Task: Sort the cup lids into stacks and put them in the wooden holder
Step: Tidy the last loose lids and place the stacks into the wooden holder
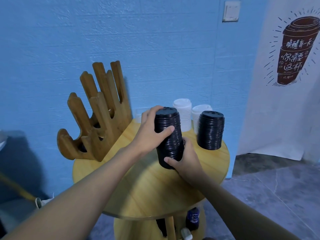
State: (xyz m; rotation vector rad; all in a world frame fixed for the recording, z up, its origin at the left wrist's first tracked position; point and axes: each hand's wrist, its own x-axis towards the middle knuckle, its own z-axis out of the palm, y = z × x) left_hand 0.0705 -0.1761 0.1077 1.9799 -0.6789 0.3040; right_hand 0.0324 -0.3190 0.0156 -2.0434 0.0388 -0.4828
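Right hand (187, 159) grips black lid stack (171, 148) at base, left hand (149, 131) near top — long axis near vertical, tops up.

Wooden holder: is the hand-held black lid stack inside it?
No: the left hand and right hand hold the black lid stack apart from the wooden holder.

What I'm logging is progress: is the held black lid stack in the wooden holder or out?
Out. The left hand and right hand grip the black lid stack beside the wooden holder, apart from it.
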